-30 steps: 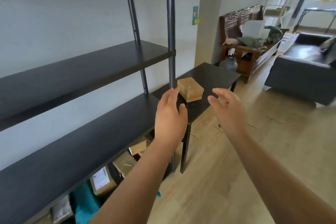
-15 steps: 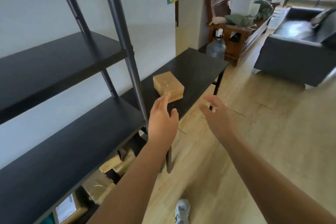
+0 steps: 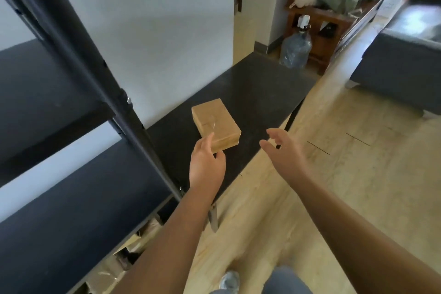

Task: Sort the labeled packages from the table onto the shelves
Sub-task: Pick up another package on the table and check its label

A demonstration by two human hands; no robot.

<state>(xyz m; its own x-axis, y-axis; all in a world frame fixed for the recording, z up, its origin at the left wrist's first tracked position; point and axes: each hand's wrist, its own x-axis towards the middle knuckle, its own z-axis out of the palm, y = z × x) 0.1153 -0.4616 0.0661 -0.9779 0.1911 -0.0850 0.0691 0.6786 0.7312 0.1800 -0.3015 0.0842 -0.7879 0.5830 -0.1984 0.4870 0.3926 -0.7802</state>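
Head view shows the brown package (image 3: pixel 216 124) lying on the black table (image 3: pixel 262 93) right of the shelves (image 3: pixel 71 198), left hand (image 3: pixel 207 164) and right hand (image 3: pixel 284 150) open-fingered either side, apparently to lift it.

- package (image 3: pixel 216 124): brown paper or card wrap, sealed with glossy clear tape
- table (image 3: pixel 257 93): black top, faintly speckled, low sheen
- shelves (image 3: pixel 71 203): matt black boards on dark metal posts (image 3: pixel 95 74) (a bright screw shows)
- floor (image 3: pixel 358 174): pale wood planks, smooth
- water jug (image 3: pixel 296 49): clear bluish plastic
- sofa (image 3: pixel 393 67): grey cloth
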